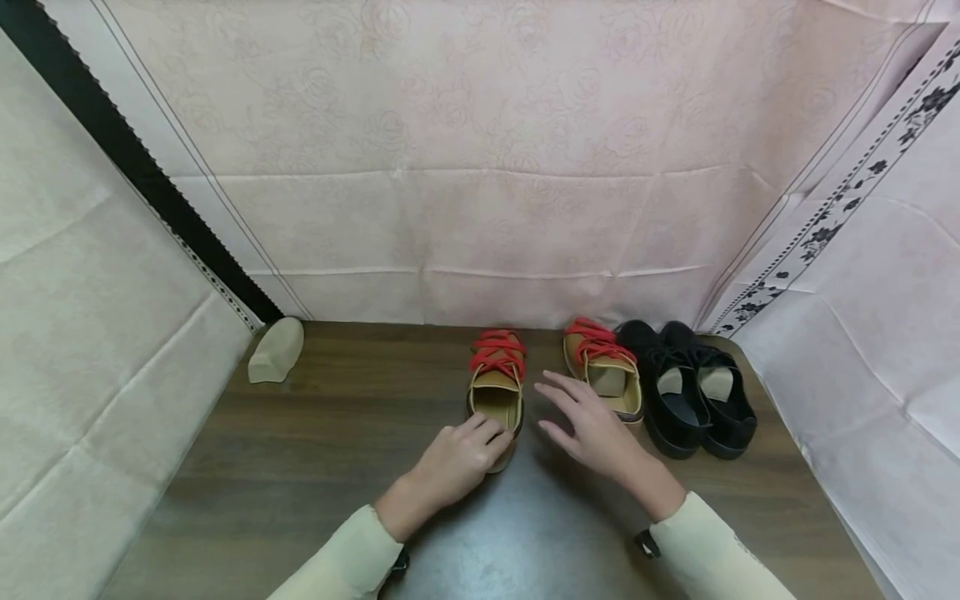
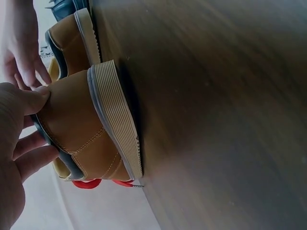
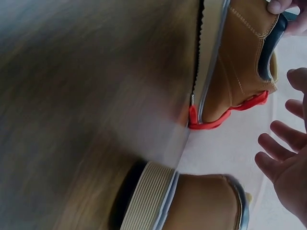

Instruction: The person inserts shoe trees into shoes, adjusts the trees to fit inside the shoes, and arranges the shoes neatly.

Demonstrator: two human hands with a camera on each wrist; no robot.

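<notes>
My left hand (image 1: 461, 458) pinches the heel collar of a brown leather shoe (image 2: 76, 115) with red laces, thumb outside and fingers over the rim. That shoe stands on the wooden surface, toe toward the back wall. To its right, my right hand (image 1: 596, 429) hovers with spread fingers (image 3: 283, 134) and holds nothing. Just beyond it is the matching brown shoe (image 1: 576, 350), angled, with a pale piece (image 1: 607, 381) inside. In the left wrist view, part of the right hand shows behind the held shoe's heel.
A pair of black lace-up shoes (image 1: 675, 425) stands at the right, close against the second brown shoe, with pale pieces inside. A cream, rounded block (image 1: 276, 350) lies at the far left corner. Pale patterned sheets (image 1: 450, 225) wall the back and both sides of the wooden surface (image 1: 337, 433).
</notes>
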